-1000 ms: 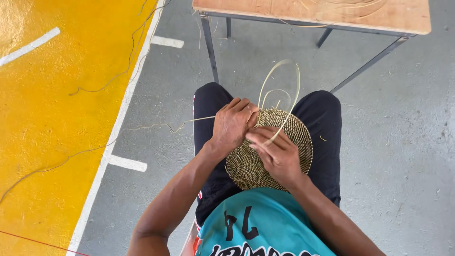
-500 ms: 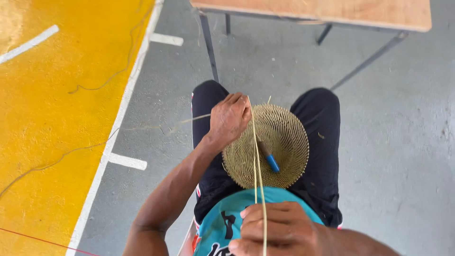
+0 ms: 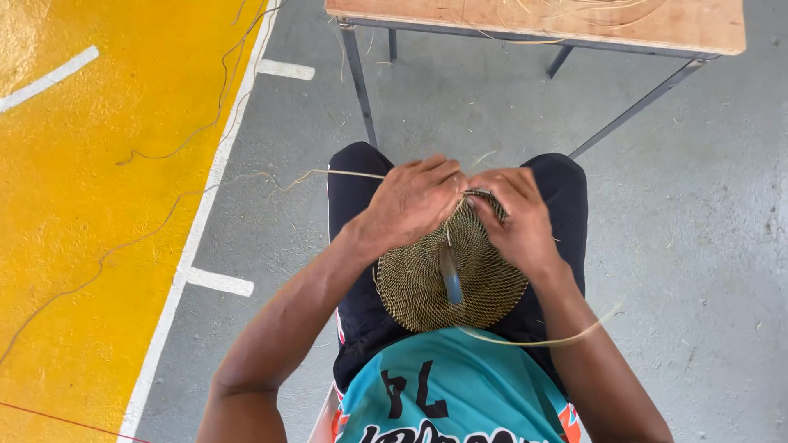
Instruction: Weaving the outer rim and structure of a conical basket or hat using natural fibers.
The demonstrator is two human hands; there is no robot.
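Note:
A round woven straw disc (image 3: 427,287) rests on my lap, coiled in tan fibre. My left hand (image 3: 414,201) grips its far rim, fingers curled over the edge. My right hand (image 3: 517,217) pinches the same rim just to the right, the two hands almost touching. A small blue-handled tool (image 3: 451,277) lies across the middle of the disc. A loose straw strand (image 3: 533,338) curves from under the disc past my right forearm. Another strand (image 3: 328,174) runs left from my left hand over my knee.
A wooden table (image 3: 657,29) on thin metal legs stands just beyond my knees, with loose fibres on top. The grey concrete floor meets a yellow painted area (image 3: 82,205) with white lines on the left. Thin strands trail over the floor there.
My right hand, which had pulled the strand back towards my chest, has returned to the disc's far rim beside my left hand. The long loop of straw is drawn in.

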